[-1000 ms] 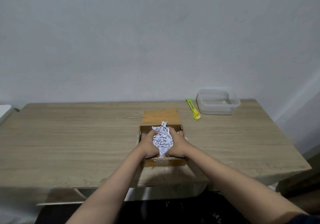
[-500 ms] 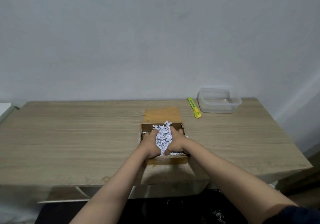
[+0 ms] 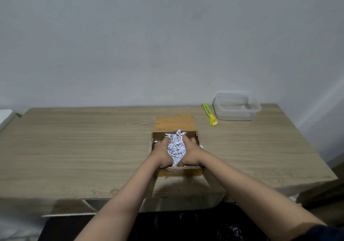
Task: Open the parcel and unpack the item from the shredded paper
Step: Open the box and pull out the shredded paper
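Open cardboard parcel (image 3: 175, 122) holds white shredded paper (image 3: 176, 147).

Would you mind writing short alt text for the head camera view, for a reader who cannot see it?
Two bare hands, left hand and right hand, cup a wad of shredded paper between them inside an open cardboard box on a wooden table. Farther back to the right lie a green utility knife and a clear plastic container by a plain wall.

Both hands, left (image 3: 161, 153) & right (image 3: 190, 152), round shredded paper (image 3: 176, 146) wad in open cardboard box (image 3: 174, 122) on table (image 3: 74, 147).
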Motion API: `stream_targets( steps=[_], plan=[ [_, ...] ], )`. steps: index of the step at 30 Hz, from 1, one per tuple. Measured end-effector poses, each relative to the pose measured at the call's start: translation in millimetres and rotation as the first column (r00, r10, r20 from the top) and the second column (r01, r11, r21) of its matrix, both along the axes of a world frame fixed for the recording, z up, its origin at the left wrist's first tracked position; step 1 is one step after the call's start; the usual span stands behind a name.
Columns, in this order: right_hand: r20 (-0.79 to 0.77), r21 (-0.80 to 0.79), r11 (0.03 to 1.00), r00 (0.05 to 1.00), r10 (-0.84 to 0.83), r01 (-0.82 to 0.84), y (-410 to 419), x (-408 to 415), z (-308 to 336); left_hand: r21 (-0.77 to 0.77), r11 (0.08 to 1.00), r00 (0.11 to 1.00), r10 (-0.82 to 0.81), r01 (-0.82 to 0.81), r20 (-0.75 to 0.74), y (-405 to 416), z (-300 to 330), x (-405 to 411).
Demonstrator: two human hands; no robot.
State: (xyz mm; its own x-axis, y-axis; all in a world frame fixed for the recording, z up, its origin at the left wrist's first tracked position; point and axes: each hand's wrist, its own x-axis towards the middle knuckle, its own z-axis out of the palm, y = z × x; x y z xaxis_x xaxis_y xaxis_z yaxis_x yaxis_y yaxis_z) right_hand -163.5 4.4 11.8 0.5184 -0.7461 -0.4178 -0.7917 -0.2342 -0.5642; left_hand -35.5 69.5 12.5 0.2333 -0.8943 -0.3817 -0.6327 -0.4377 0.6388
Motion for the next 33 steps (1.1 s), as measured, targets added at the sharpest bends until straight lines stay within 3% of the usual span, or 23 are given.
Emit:
stream_targets(
  steps=[8,17,22,33],
  plan=[
    [0.204,-0.112,0.992,0.978,-0.033,0.057,10.7,-10.4,1.7,-0.182,0.983,0.999,-0.02,0.012,-0.042,9.8,7.1,0.9],
    [0.494,-0.19,0.969,0.868,-0.046,0.16,21.8,-15.4,8.2,-0.389,0.921,0.995,-0.023,-0.017,-0.098,14.8,20.0,5.6],
    [0.553,-0.19,0.962,0.831,-0.058,0.194,22.0,-0.5,16.4,-0.465,0.885,0.994,-0.059,0.011,-0.09,14.0,34.3,25.0],
    [0.521,-0.211,0.973,0.853,0.033,0.092,13.9,45.1,42.3,-0.512,0.856,0.993,0.011,-0.071,-0.12,24.5,50.0,73.5]
  ],
)
